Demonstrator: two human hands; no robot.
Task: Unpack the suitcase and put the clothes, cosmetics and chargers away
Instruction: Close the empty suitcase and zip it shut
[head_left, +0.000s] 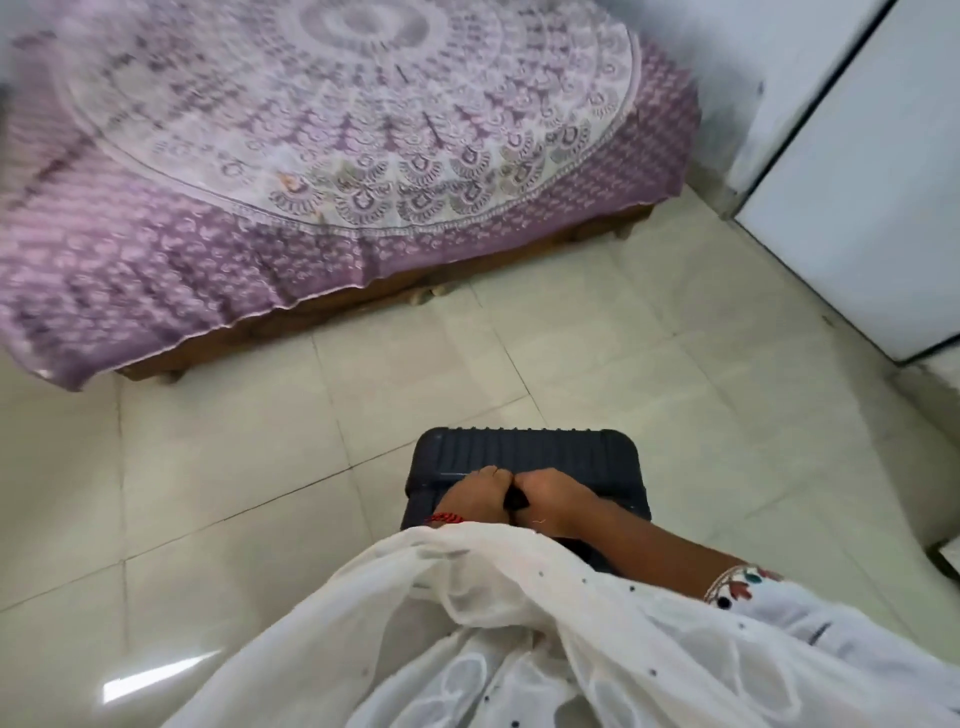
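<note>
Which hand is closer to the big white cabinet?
Right. The right hand, gripping the dark blue ribbed suitcase, sits toward the white cabinet; the left hand grips beside it, farther off.

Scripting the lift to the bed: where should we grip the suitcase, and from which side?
Top handle, from straight above. The suitcase stands upright on the floor, top face up, with the handle centred there; left hand and right hand both curl round it. Elsewhere it looks too broad to pinch.
</note>
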